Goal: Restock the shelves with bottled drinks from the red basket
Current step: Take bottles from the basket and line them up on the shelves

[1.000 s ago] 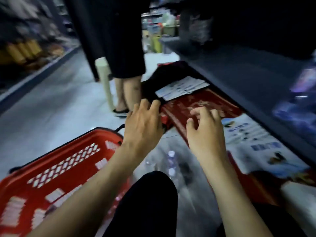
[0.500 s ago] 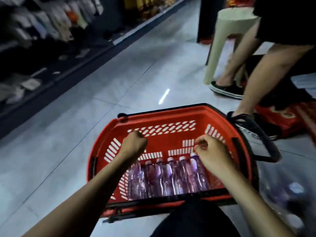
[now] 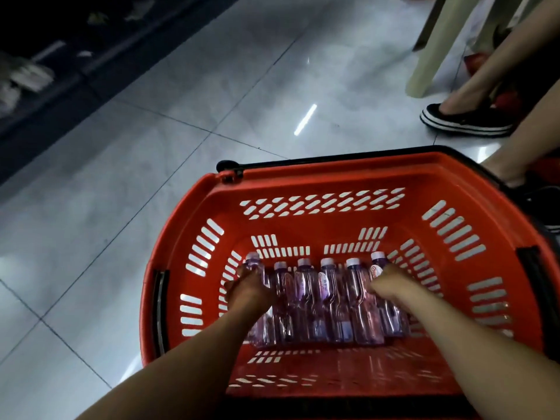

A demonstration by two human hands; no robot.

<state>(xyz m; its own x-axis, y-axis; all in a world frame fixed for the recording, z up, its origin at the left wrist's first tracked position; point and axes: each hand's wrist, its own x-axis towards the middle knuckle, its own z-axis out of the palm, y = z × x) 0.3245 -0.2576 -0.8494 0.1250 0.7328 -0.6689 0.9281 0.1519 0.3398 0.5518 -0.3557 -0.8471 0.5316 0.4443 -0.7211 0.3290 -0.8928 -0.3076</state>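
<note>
This is a shop aisle. A red shopping basket (image 3: 318, 228) of bottled drinks (image 3: 328, 298) sits on glossy floor tiles (image 3: 151, 153), with dark stocked shelving (image 3: 45, 92) alongside.

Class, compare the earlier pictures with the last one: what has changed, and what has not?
Both hands dropped into the red basket: the left hand now grips the leftmost bottle, the right hand the rightmost bottle. The row of bottles stays lying there.
</note>
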